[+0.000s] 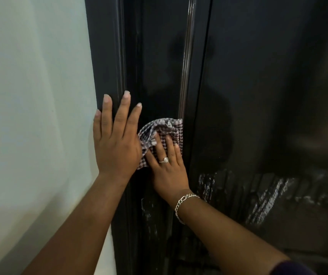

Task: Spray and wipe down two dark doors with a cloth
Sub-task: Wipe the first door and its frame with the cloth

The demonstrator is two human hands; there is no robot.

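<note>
A pale wall (30, 116) is seen at the far left, met by the dark frame moulding (109, 56) of the doorway. One left hand (115, 141) is laid flat against that moulding, its fingers straight and spread, nothing held in it. Just to its right, one checked cloth (160, 132) is pressed against the narrow left door (159, 66), bunched and partly tucked behind the edge of the left hand. The cloth is held down by one right hand (167, 167), whose fingers are extended over the fabric and lie flat rather than pinching it; whether the thumb is hooked under the cloth cannot be told. One ring (165, 160) is worn on a finger of this hand, and one chain bracelet (183, 205) on its wrist. A glossy vertical bead (186, 66) is seen at the right edge of the left door. Further right, the second door (268, 96) is shown, its lower part marked by whitish streaks (268, 199); fainter streaks are seen low on the left door. Two doors and two hands are counted; no container is shown.
</note>
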